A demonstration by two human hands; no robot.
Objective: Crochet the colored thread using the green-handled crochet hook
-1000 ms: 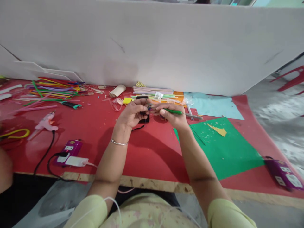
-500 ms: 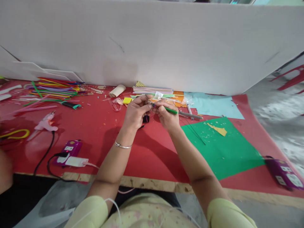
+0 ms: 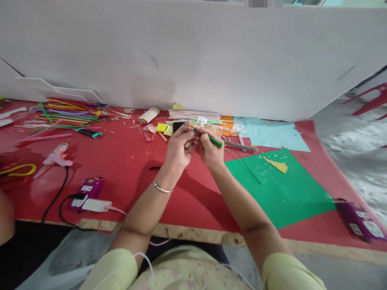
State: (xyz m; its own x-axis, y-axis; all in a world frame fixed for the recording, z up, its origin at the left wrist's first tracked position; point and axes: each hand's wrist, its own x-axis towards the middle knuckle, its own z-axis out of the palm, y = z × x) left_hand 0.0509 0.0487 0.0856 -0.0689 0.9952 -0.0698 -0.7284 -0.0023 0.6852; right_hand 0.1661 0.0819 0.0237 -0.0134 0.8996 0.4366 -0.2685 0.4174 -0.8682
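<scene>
- A thin green stick (image 3: 215, 141) is pinched in the right hand (image 3: 210, 151); a small dark piece at its tip, too small to identify, is gripped by the left hand (image 3: 179, 150).
- Both are held above the smooth red table sheet (image 3: 127, 169), beside a matte green paper sheet (image 3: 281, 189).
- Since 0.5 s earlier, the hands are shifted slightly left; a small black rectangular block (image 3: 177, 126) is uncovered.

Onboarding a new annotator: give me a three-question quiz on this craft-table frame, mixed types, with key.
1. True or false: the right hand holds a thin green stick.
2. The flat green paper sheet lies to which side of the hands? A left, B right.
3. Fill in: the left hand has a silver ____ on its wrist.

Key: 1 true; 2 B; 3 bangle.
</scene>
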